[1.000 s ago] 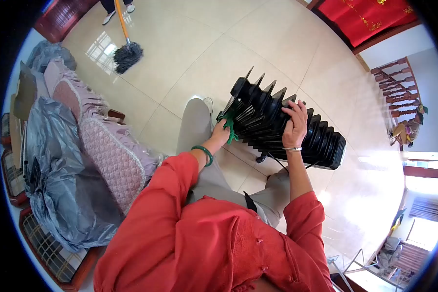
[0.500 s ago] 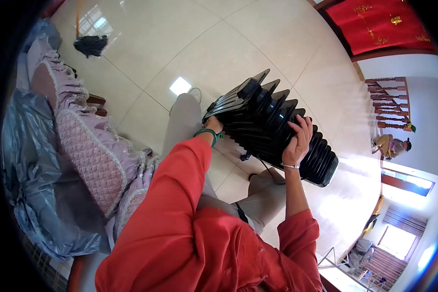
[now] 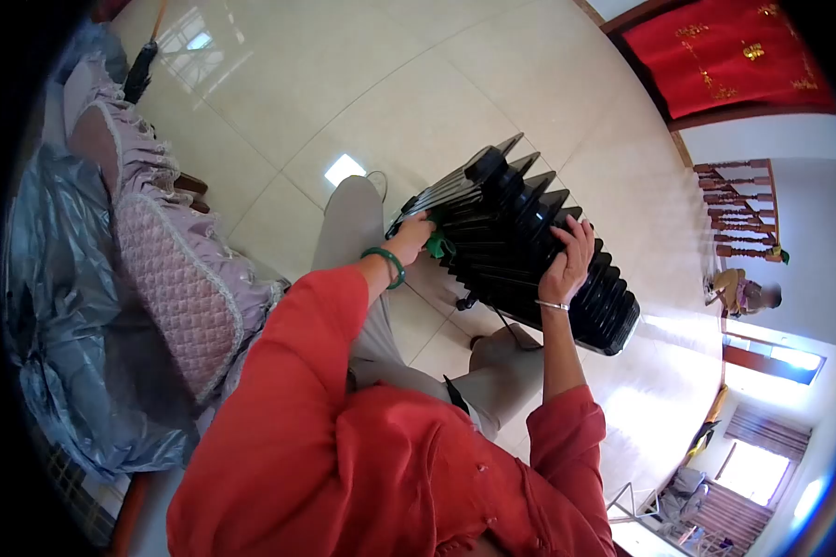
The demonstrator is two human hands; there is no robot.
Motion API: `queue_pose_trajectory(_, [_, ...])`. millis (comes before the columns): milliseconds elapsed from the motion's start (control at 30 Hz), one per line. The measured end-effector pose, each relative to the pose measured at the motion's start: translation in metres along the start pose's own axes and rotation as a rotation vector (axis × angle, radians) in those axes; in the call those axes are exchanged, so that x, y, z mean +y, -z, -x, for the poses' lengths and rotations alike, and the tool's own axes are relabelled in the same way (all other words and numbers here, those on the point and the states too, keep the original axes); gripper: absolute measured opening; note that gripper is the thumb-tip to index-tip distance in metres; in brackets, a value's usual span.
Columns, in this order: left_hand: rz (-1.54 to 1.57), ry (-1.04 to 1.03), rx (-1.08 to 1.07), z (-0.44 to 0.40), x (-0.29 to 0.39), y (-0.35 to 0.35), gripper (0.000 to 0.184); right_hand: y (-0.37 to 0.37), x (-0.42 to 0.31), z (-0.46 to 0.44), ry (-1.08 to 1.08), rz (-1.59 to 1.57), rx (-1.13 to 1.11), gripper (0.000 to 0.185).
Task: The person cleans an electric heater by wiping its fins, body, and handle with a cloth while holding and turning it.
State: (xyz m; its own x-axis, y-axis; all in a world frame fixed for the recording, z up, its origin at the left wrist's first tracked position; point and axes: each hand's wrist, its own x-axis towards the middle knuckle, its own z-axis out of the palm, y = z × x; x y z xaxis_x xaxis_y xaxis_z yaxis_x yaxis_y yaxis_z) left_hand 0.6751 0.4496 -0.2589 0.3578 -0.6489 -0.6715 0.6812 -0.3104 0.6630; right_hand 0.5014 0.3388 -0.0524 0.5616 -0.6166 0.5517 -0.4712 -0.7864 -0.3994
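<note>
A black oil-filled radiator heater (image 3: 520, 223) with a row of fins sits tilted between my knees. At its left end, my left hand (image 3: 411, 239) is closed with its fingertips at the fins. A crumpled green cloth (image 3: 439, 244) shows just beside those fingers, pinched in them and lying against the fins. On the upper right part of the heater, my right hand (image 3: 571, 260) presses with bent fingers over the fin edges, gripping it. A green bangle is on my left wrist and a silver one on my right.
To the left are a pink quilted sofa cover (image 3: 181, 288) and grey plastic sheeting (image 3: 84, 325). A mop (image 3: 140, 72) stands at the upper left on the tiled floor (image 3: 362, 84). Far right, a seated person (image 3: 738, 292) is near a wooden railing (image 3: 738, 209).
My left hand has slid slightly up along the fins, and the green cloth now shows to its right. My right hand stays on the heater. The view has shifted, moving the mop toward the edge.
</note>
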Motion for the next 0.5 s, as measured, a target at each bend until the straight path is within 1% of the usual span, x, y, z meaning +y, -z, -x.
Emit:
queue_pose_trajectory(33, [0.102, 0.032, 0.001, 0.012, 0.01, -0.004, 0.033, 0.0, 0.001, 0.001, -0.008, 0.004, 0.011, 0.036])
queue_pose_trajectory(67, [0.108, 0.04, -0.081, 0.024, 0.021, -0.002, 0.036, 0.0, 0.002, 0.001, 0.002, -0.015, 0.022, 0.036])
queue_pose_trajectory(100, [0.094, 0.039, -0.088, 0.03, 0.028, -0.005, 0.036, 0.0, 0.002, 0.001, 0.012, -0.035, 0.033, 0.036])
queue_pose_trajectory(167, [0.203, 0.002, -0.151, 0.044, 0.041, -0.009, 0.039, -0.001, 0.004, 0.001, 0.008, -0.051, 0.046, 0.035])
queue_pose_trajectory(233, [0.165, -0.025, -0.186, 0.07, 0.061, -0.017, 0.042, 0.0, 0.005, 0.001, 0.024, -0.06, 0.057, 0.034])
queue_pose_trajectory(300, [0.157, -0.144, -0.188, 0.101, 0.08, -0.03, 0.048, -0.001, 0.007, 0.001, 0.036, -0.08, 0.065, 0.033])
queue_pose_trajectory(333, [0.14, -0.15, -0.196, 0.116, 0.089, -0.035, 0.048, -0.001, 0.007, 0.002, 0.034, -0.081, 0.077, 0.033])
queue_pose_trajectory(400, [0.205, -0.287, -0.287, 0.144, 0.104, -0.042, 0.051, -0.002, 0.009, 0.003, 0.025, -0.089, 0.093, 0.032])
queue_pose_trajectory(433, [0.186, -0.295, -0.294, 0.153, 0.107, -0.046, 0.051, -0.002, 0.01, 0.003, 0.023, -0.096, 0.09, 0.032])
queue_pose_trajectory(500, [0.123, -0.585, -0.303, 0.17, 0.111, -0.053, 0.051, -0.002, 0.009, 0.004, 0.02, -0.096, 0.122, 0.032])
